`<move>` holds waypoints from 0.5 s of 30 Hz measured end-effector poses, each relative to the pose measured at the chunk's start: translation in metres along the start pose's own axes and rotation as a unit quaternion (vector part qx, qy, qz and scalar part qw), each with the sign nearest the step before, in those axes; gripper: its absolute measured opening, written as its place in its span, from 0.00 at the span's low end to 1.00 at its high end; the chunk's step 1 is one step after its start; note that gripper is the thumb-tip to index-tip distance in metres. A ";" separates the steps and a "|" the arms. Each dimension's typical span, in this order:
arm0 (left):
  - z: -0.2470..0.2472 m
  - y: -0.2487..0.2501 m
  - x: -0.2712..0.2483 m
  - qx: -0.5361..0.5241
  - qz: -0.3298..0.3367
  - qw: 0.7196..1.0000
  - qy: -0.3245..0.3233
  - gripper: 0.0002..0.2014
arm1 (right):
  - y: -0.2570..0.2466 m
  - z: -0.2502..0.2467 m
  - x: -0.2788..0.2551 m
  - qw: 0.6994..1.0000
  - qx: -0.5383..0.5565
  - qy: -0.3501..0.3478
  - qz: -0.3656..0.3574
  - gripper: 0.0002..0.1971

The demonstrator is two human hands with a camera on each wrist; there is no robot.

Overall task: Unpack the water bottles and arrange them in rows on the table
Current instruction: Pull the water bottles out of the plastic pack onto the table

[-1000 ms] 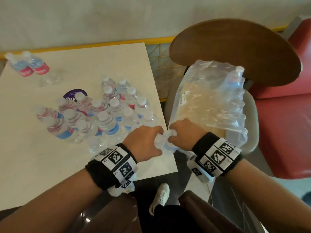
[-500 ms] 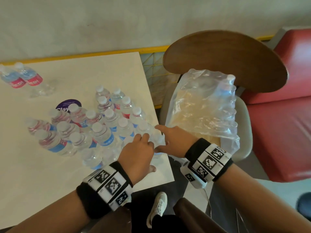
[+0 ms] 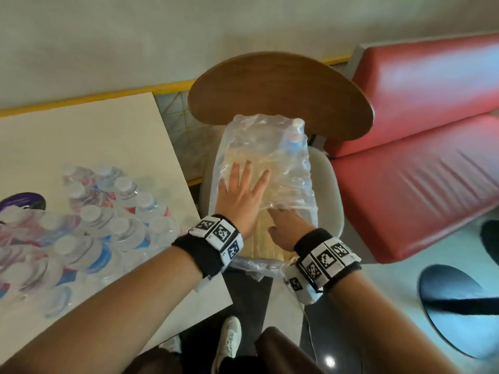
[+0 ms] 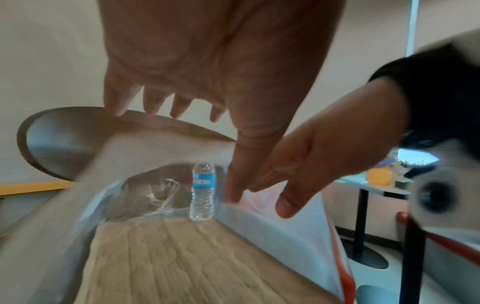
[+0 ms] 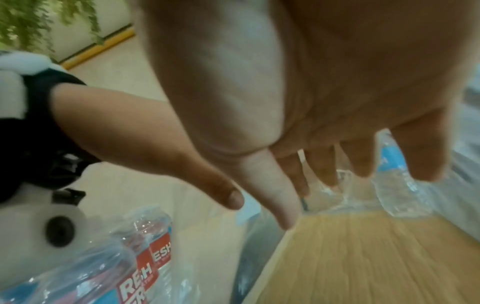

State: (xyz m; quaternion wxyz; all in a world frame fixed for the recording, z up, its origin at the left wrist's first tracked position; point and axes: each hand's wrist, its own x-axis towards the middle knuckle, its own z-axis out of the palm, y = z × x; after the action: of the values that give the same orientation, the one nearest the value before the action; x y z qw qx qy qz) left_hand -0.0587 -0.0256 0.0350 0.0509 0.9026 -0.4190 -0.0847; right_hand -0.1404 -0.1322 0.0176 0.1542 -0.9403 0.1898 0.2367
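A clear plastic wrap (image 3: 286,168) lies on the chair seat with a cardboard tray (image 4: 194,257) inside. One blue-labelled water bottle (image 4: 203,191) stands upright at its far end, also seen as the bottle (image 5: 397,181) beyond my right fingers. My left hand (image 3: 243,184) lies flat on top of the wrap, fingers spread. At the wrap's near opening my right hand (image 3: 283,225) reaches in with fingers straight, holding nothing. Several bottles (image 3: 108,222) with red and blue labels stand clustered on the white table (image 3: 94,136), blurred.
The chair's wooden backrest (image 3: 280,95) rises behind the wrap. A red padded bench (image 3: 421,157) runs along the right. A round black table base (image 3: 459,309) sits on the floor at the right. My white shoe (image 3: 229,338) is below the table's edge.
Both hands left the bottles at the table's near right corner and moved right to the wrap on the chair. The bottle they held stays on the table. My view swung right.
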 end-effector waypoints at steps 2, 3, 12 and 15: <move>-0.002 -0.004 0.017 -0.013 -0.011 1.000 -0.005 0.40 | 0.001 0.001 0.011 0.999 0.023 0.021 0.019 0.28; -0.003 -0.007 0.023 -0.022 -0.018 1.000 -0.008 0.36 | 0.001 0.000 0.018 0.999 0.020 0.026 0.028 0.28; -0.032 -0.004 0.037 -0.054 0.022 0.992 0.113 0.16 | -0.002 -0.045 0.080 0.989 -0.102 0.104 0.030 0.18; -0.038 -0.004 0.040 -0.047 0.031 0.992 0.116 0.17 | 0.008 -0.057 0.082 0.970 -0.234 0.031 0.063 0.32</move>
State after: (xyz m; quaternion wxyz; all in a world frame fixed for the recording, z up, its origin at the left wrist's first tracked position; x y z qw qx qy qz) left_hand -0.0233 -0.0529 0.0675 0.1444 0.8896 -0.4333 0.0022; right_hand -0.0551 -0.1838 0.0226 -0.0913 -0.9433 0.1921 0.2549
